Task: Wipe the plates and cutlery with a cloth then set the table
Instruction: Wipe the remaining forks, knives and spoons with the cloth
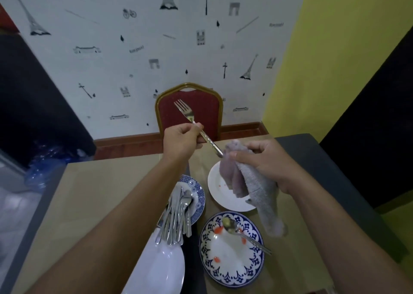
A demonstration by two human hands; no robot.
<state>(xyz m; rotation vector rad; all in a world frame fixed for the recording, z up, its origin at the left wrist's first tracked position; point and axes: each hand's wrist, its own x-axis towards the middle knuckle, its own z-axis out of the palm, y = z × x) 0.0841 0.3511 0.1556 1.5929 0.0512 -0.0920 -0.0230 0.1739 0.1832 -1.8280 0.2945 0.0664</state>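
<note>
My left hand (pixel 182 140) pinches a metal fork (pixel 190 117) by its handle, tines up and tilted to the left, held above the table. My right hand (pixel 263 159) grips a grey-purple cloth (pixel 250 186), pinching it round the tip of the fork's handle. The cloth hangs down over a small white plate (pixel 218 192) with red specks. In front lies a blue-patterned plate (pixel 231 249) with red bits and a dirty spoon (pixel 237 229) on it. Left of it, several pieces of cutlery (pixel 176 220) lie on a smaller blue-rimmed plate (pixel 196 188). A white plate (pixel 161 269) sits nearest me.
The table (pixel 89 200) has a tan cover with a dark strip down the middle. A red chair with a gold frame (pixel 190 106) stands at the far side against the patterned wall. Blue plastic bags (pixel 44 159) lie on the floor at the left.
</note>
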